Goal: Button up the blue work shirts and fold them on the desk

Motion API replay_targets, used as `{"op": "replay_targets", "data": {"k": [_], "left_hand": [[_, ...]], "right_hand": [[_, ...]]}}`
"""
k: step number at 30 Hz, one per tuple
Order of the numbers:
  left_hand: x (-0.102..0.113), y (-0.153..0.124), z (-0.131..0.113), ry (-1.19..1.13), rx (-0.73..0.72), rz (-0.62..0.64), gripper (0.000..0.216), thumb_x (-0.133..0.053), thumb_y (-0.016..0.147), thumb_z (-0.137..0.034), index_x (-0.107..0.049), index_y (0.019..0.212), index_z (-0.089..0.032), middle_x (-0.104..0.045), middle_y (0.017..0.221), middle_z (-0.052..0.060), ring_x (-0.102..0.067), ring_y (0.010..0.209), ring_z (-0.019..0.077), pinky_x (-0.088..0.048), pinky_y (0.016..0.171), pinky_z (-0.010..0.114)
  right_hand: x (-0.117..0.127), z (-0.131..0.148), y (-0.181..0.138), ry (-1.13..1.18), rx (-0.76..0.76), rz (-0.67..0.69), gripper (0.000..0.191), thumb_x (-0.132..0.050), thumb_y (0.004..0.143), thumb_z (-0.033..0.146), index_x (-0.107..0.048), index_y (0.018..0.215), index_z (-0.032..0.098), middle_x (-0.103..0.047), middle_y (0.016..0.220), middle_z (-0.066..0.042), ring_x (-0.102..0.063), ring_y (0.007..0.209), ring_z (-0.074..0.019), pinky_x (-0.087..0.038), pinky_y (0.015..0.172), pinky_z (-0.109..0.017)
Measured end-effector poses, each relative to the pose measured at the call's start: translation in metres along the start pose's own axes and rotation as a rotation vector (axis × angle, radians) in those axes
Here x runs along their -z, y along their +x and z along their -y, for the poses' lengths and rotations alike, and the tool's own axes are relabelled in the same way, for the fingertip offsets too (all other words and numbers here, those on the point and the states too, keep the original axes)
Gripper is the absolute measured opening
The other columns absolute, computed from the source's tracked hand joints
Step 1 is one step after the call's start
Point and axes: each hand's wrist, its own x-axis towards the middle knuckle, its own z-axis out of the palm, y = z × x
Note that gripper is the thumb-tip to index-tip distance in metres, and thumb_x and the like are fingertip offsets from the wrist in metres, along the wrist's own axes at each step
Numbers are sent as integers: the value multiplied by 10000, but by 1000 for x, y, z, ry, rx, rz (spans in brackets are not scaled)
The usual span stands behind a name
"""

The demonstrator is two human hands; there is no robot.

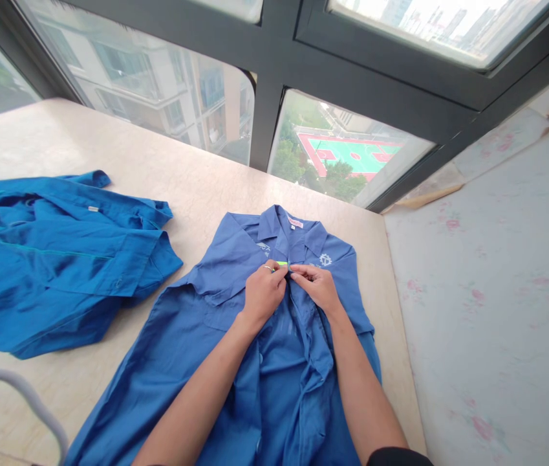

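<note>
A blue work shirt (220, 323) lies spread on the stone sill, its collar toward the window and its lower front parted. At the upper chest my left hand (265, 290), with a ring on one finger, pinches the front edge of the shirt. Facing it, my right hand (319, 285) pinches the opposite front edge, and the fingertips of both hands nearly meet. A small yellow-green strip (281, 263) shows just by the left fingers. Any button between the fingertips is hidden. White gear emblem (325, 259) and a collar label (295, 222) are visible.
A second, brighter blue garment (70, 252) lies crumpled on the sill (196, 188) at left. A grey curved tube (22, 388) is at the lower left. Dark window frames (264, 84) stand behind, and a floral-papered wall (487, 291) borders the right.
</note>
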Motion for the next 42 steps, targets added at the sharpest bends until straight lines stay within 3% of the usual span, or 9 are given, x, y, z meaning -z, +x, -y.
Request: {"op": "replay_targets", "data": {"k": [10,15,21,25,31,36,42], "left_hand": [[-2,0,8,-49,-71,-34,363,-436,944,-160,-668,1192,-289,-663,1151,43,-635,955,181,-478,773,262],[2,0,10,-75,-131,-15,338,-578,895,-276,-638,1228,-274,-641,1179,51,-630,995,196,-490,806,270],[0,2,11,-45,-106,-9,299,-468,965,-260,-667,1187,-289,-655,1139,46,-633,939,172,-476,758,250],[1,3,11,-20,-100,4,305,-444,975,-241,-682,1160,-285,-672,1137,40,-636,934,162,-464,739,241],[2,5,12,-7,-93,-15,281,-456,963,-212,-732,997,-252,-692,1087,33,-636,869,158,-452,690,245],[2,6,13,-46,-89,-40,294,-461,965,-233,-729,1079,-278,-693,1070,34,-638,873,163,-458,694,249],[1,7,17,-69,-79,-54,310,-514,920,-179,-740,1097,-294,-696,1044,23,-642,879,169,-460,692,253]], "right_hand": [[0,-3,1,8,-3,-2,225,-694,790,367,-771,950,229,-770,874,-33,-699,752,-188,-580,713,-316],[-1,-6,3,48,-17,-7,247,-662,811,370,-750,982,214,-772,951,-46,-713,863,-209,-573,813,-349],[-2,-7,3,23,-1,23,250,-630,840,349,-731,1021,210,-761,953,-47,-701,846,-196,-565,782,-325],[-3,2,2,-84,131,43,268,-564,902,328,-703,1108,228,-721,1014,-62,-669,874,-188,-552,764,-316],[-7,11,2,-188,440,51,257,-522,922,200,-725,1067,263,-640,1070,-75,-628,1014,-197,-517,902,-372],[-7,9,2,-277,471,5,241,-530,922,190,-719,1053,261,-669,1010,-63,-632,979,-201,-513,893,-375],[-8,5,2,-411,421,16,212,-710,845,340,-681,1019,222,-685,1006,-79,-623,988,-245,-503,874,-394]]}}
